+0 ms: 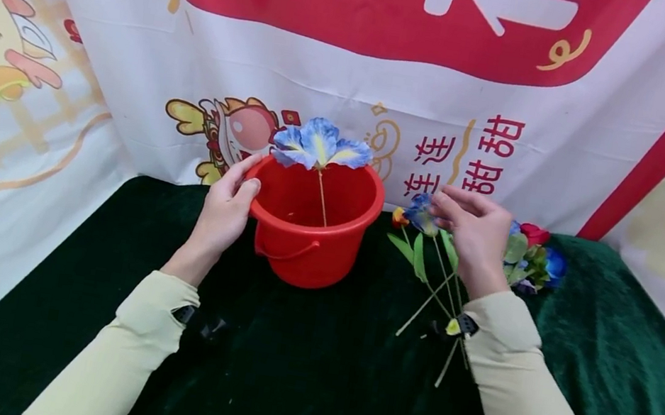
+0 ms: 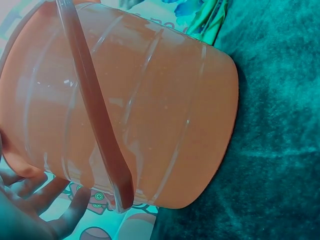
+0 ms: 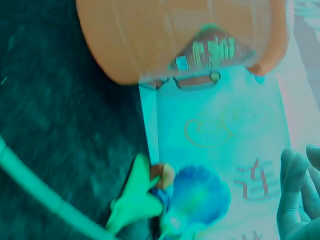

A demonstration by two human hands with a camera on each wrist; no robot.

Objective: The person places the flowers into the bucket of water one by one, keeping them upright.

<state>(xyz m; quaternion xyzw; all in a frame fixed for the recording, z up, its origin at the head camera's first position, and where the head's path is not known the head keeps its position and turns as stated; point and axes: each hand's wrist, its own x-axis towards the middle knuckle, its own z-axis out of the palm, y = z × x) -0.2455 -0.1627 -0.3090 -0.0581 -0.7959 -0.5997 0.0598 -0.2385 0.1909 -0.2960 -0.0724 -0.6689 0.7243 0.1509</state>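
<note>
A red plastic bucket (image 1: 314,262) stands upright on dark green cloth. My left hand (image 1: 228,203) holds its left rim, the thumb at the top edge and the fingers around the outer wall. One blue and yellow artificial flower (image 1: 322,145) leans in the bucket, its bloom above the back rim. To the right, my right hand (image 1: 477,233) hovers beside another blue flower (image 1: 420,213). In the right wrist view its loosely bent fingers (image 3: 295,190) stand apart from that bloom (image 3: 197,197) and hold nothing. The bucket's handle (image 2: 97,110) hangs down its front.
Several loose flower stems (image 1: 420,310) cross on the cloth below the right hand, with an orange bloom (image 1: 400,217) among them. A mixed bunch of flowers (image 1: 534,259) lies behind that wrist. A printed banner (image 1: 337,86) hangs along the table's back edge.
</note>
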